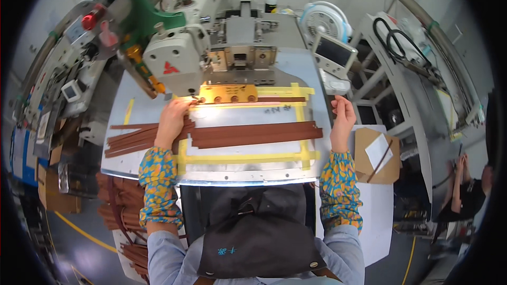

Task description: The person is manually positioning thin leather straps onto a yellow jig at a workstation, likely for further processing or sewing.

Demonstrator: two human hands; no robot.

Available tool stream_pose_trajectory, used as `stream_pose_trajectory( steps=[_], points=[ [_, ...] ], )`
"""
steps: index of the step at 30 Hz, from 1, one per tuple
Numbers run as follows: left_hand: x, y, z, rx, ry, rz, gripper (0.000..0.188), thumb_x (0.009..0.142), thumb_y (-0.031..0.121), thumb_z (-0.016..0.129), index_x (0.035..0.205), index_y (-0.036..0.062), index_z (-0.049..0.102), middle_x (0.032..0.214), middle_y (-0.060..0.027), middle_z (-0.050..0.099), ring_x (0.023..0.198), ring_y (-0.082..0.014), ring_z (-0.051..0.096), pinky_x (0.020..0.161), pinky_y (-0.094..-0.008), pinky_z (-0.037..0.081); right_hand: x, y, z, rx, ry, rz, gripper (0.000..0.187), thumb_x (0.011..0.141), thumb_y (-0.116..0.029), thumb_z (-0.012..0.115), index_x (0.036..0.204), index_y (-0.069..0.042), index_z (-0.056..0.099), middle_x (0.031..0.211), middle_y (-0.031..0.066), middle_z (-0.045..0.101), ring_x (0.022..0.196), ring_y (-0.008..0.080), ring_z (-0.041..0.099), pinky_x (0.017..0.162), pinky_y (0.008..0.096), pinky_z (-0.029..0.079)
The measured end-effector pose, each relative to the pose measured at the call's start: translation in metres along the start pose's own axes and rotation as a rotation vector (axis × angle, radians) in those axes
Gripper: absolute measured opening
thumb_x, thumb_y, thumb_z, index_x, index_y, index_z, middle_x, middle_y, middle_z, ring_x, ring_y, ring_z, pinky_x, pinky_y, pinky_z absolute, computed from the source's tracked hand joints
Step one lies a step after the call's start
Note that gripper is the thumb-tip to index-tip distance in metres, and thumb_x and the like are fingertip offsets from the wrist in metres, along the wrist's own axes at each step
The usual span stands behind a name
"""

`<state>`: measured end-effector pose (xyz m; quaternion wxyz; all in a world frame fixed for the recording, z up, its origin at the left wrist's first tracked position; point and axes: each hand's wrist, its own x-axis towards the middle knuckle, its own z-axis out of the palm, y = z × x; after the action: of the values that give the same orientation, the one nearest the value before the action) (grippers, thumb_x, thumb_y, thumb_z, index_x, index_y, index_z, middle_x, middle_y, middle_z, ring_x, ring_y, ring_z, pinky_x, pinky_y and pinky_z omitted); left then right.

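My left hand is at the sewing machine head, its fingers closed on the left end of a narrow brown strip. That strip runs along a yellow plate with several round holes, under a bright lamp spot. Raised off the table's right edge, my right hand has its fingers curled in; whether anything small is between the tips I cannot make out. Wider brown strips lie side by side in front of the plate. More thin brown strips fan out left of them, partly behind my left hand.
Yellow tape frames part of the white table. A control screen and a white fan stand at the back right. Cardboard lies right of the table; brown bundles hang below left. Another person is far right.
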<state>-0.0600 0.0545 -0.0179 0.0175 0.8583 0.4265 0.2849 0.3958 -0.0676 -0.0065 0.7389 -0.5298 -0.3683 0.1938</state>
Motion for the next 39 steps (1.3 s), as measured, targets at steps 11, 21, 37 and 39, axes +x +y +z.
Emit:
stream_pose_trajectory(
  steps=[11,21,37,39],
  points=[
    [0.000,0.003,0.001,-0.035,0.016,0.003,0.024,0.080,0.002,0.055,0.101,0.0048,0.066,0.094,-0.0081,0.066,0.096,-0.0280,0.059,0.082,-0.0394,0.047,0.004,0.006,-0.008,0.098,0.020,0.121,0.019,0.099,-0.015,0.054,0.101,-0.001,0.066,0.082,-0.0014,0.062,0.072,0.0032,0.052,0.060,0.0182,0.039],
    [0.000,0.004,-0.004,-0.008,0.001,-0.002,0.026,0.080,0.003,0.056,0.103,0.0064,0.067,0.098,-0.0089,0.066,0.097,-0.0281,0.059,0.085,-0.0405,0.048,0.006,0.013,-0.006,0.037,-0.008,0.126,0.019,0.098,-0.017,0.056,0.101,-0.003,0.067,0.080,-0.0027,0.062,0.070,0.0024,0.051,0.060,0.0174,0.038],
    [-0.006,-0.006,0.003,-0.006,-0.007,-0.066,0.004,0.081,0.005,0.054,0.080,0.0071,0.058,0.095,-0.0056,0.065,0.104,-0.0243,0.057,0.082,-0.0387,0.042,0.046,0.014,0.006,-0.179,-0.371,0.313,0.016,0.093,-0.013,0.060,0.103,-0.003,0.067,0.087,-0.0014,0.064,0.069,0.0041,0.051,0.055,0.0184,0.040],
    [-0.005,-0.006,0.007,-0.013,0.012,-0.054,0.005,0.081,0.005,0.054,0.080,0.0074,0.058,0.095,-0.0053,0.065,0.104,-0.0242,0.056,0.081,-0.0385,0.042,0.058,0.034,0.002,-0.495,-0.489,0.141,0.018,0.089,-0.014,0.063,0.102,-0.002,0.067,0.089,0.0026,0.066,0.068,0.0069,0.054,0.056,0.0227,0.044]
  ],
)
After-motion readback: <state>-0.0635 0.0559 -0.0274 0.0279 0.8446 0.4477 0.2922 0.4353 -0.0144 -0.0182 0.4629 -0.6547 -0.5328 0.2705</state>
